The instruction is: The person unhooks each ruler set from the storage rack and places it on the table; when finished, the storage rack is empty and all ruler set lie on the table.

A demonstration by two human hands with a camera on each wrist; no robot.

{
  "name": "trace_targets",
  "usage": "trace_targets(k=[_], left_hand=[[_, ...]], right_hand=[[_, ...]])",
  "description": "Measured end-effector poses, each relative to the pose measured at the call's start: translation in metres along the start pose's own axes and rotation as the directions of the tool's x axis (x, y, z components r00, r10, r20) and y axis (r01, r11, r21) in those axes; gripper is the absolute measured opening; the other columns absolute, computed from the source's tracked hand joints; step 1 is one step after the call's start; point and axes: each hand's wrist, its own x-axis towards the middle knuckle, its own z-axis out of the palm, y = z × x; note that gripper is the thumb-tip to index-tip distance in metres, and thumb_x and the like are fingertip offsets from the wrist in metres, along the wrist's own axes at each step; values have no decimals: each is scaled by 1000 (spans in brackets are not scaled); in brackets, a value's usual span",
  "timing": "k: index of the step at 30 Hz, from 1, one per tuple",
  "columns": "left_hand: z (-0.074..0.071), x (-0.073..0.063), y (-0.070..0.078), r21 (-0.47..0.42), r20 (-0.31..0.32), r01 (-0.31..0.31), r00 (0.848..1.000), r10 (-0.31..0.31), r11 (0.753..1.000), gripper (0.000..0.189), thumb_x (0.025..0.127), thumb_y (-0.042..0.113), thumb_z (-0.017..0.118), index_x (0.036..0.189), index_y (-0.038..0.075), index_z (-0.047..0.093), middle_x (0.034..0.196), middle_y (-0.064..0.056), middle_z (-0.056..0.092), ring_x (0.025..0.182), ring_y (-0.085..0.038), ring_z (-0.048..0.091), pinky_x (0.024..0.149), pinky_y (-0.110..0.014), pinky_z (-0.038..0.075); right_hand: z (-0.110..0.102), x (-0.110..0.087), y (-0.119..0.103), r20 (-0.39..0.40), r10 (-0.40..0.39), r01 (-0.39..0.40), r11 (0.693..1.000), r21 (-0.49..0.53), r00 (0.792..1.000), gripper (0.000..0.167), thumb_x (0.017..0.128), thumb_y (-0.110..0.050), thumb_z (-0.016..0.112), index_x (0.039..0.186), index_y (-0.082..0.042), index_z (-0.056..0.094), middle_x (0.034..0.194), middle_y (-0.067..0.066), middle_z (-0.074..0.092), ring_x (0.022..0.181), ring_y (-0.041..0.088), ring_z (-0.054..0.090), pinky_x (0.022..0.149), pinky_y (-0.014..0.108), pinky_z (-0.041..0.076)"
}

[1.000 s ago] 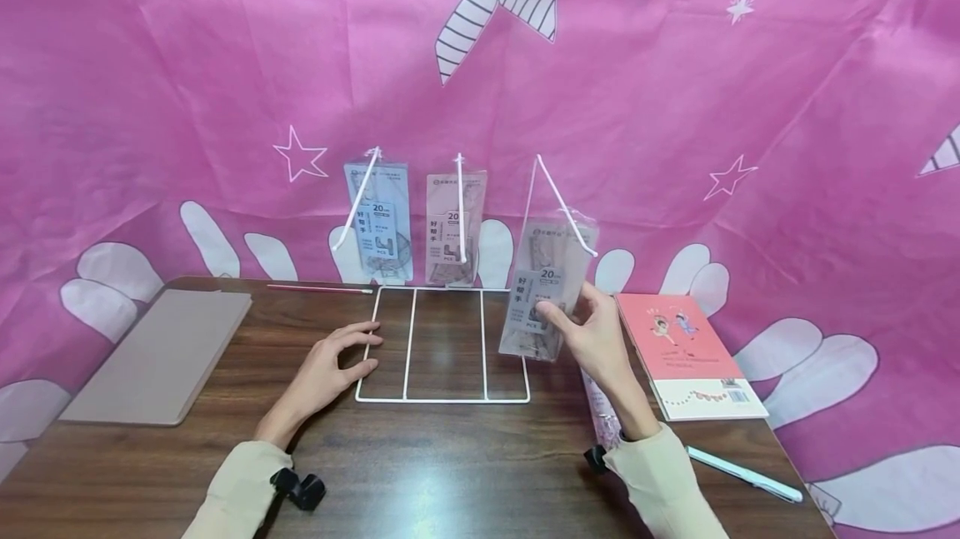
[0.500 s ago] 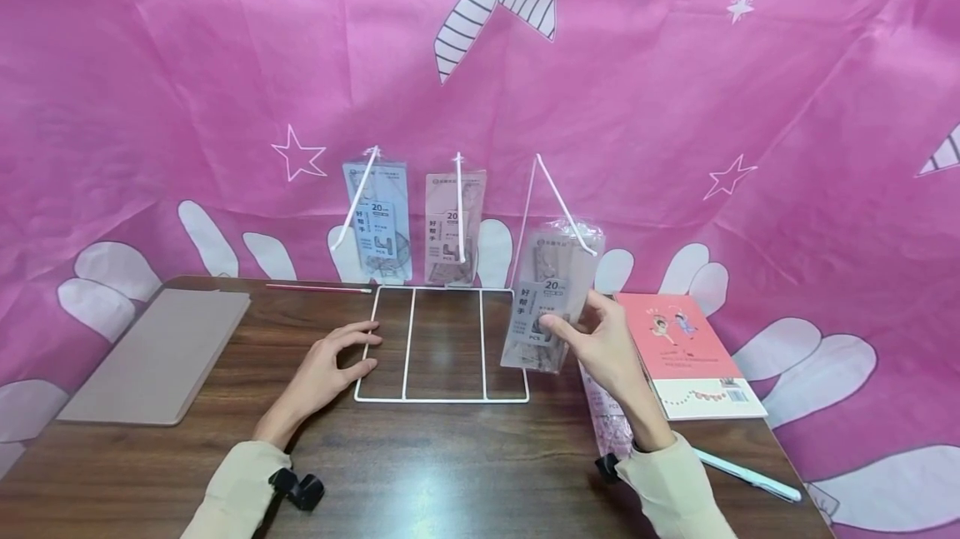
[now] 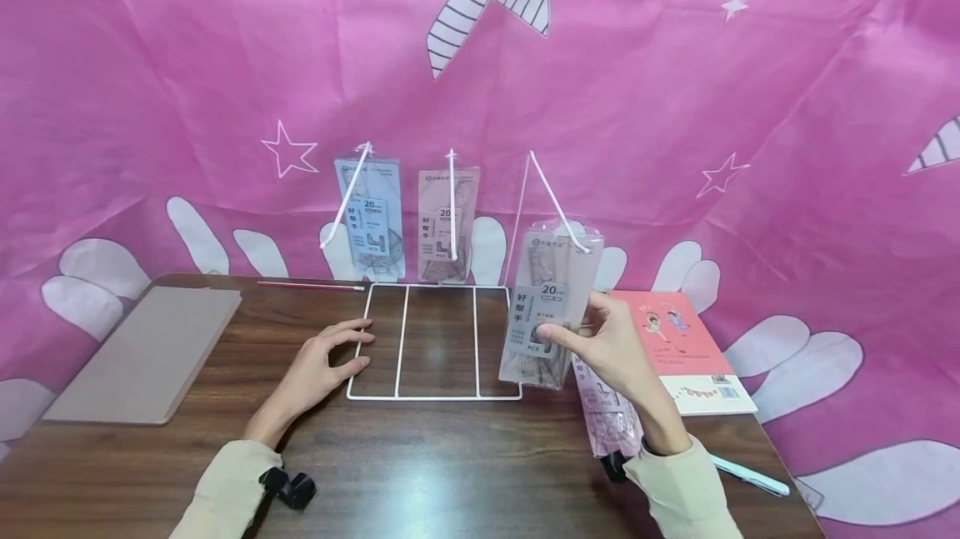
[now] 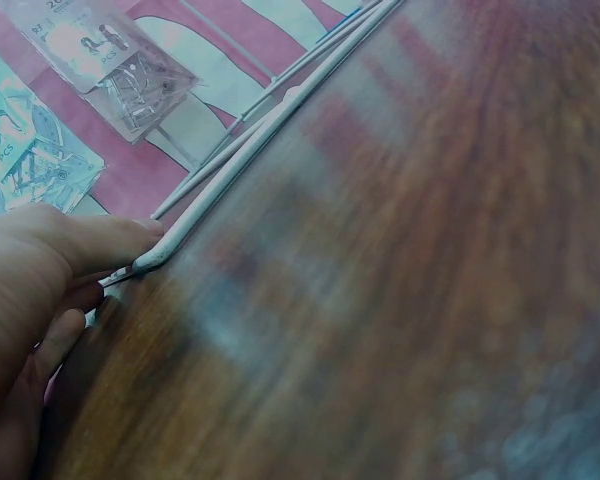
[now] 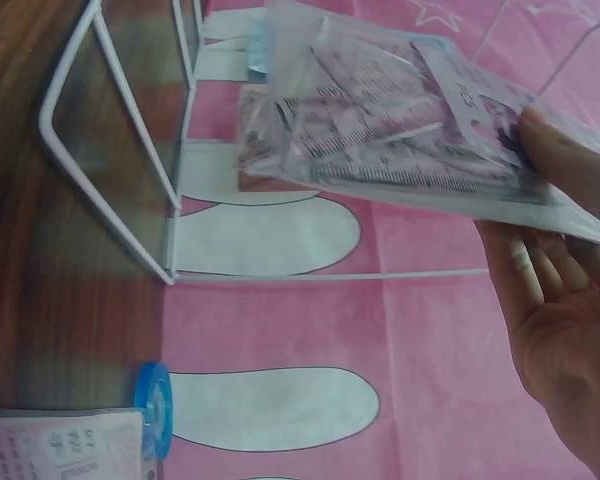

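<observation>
My right hand [image 3: 611, 347] pinches a clear plastic ruler-set packet [image 3: 551, 306] between thumb and fingers; in the right wrist view, ruler markings show through its plastic. The packet's top overlaps the front end of the right-hand prong of a white wire display rack [image 3: 435, 397]. On the left prong hangs a bluish ruler-set packet [image 3: 378, 231], and on the middle one a pinkish packet [image 3: 438, 227]. My left hand [image 3: 322, 364] rests at the left side of the rack's base, fingertips on the wire. The left wrist view shows those fingers at a base corner.
Another ruler-set packet [image 3: 603, 418] lies on the wooden table [image 3: 420, 472] beside my right forearm. A pink-and-white book [image 3: 690, 347] and a white pen [image 3: 750, 472] are at the right. At the left are a grey notebook [image 3: 146, 356] and a red pencil [image 3: 307, 285]. A pink curtain hangs behind.
My right hand has brought the packet lower and towards me, its top now nearer the prong's front end. The left hand keeps its place on the rack; the head view has shifted slightly.
</observation>
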Motion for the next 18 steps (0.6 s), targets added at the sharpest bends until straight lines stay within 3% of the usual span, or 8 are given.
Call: trace_targets(k=[5,12,18], left_hand=[[-1,-1,2,10,0,8,1000,-8,1000,33,89,8,82,121,9,76,145,-9,63,137,-33,55,111,-27,35],[-1,-2,2,6,-2,12,1000,-12,1000,33,89,8,82,121,8,75,145,-10,63,137,-34,55,111,-28,35],[-1,-2,3,7,-2,7,1000,-7,1000,32,90,8,82,121,8,75,145,-11,63,137,-35,55,111,-35,37]], right_hand=[[-6,-2,-5,64,24,-23,999,-23,998,43,86,0,84,126,2,69,112,20,77,92,20,78,77,37,64],[-14,-6,-8,163,25,-24,1000,-11,986,46,86,1,83,130,-2,68,110,11,79,90,23,78,74,38,64],[-19,-9,-12,213,21,-11,999,-48,977,42,85,0,84,125,-3,69,105,9,79,84,23,78,66,39,64]])
